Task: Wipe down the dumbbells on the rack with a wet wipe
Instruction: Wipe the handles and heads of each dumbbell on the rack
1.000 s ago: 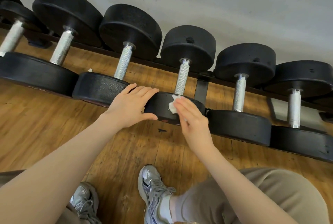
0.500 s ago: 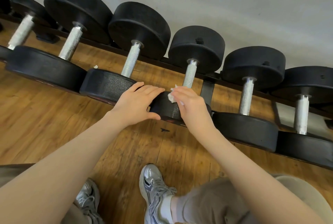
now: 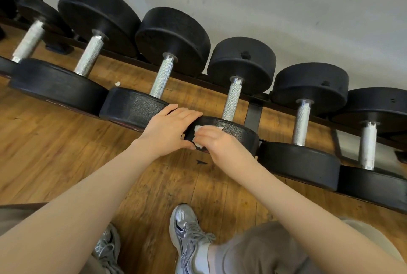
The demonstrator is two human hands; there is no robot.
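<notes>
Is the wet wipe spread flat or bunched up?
Bunched up: the wet wipe shows as a crumpled white wad under the right hand on the dumbbell head.

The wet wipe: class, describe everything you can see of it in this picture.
The wet wipe is a small, white, crumpled piece, soft and thin by its look. It lies pressed against the near black head of the fourth dumbbell from the left, on its rounded side. The right hand holds it there, fingers curled over it and hiding most of it. The left hand rests on the same head, just beside the wipe.
</notes>
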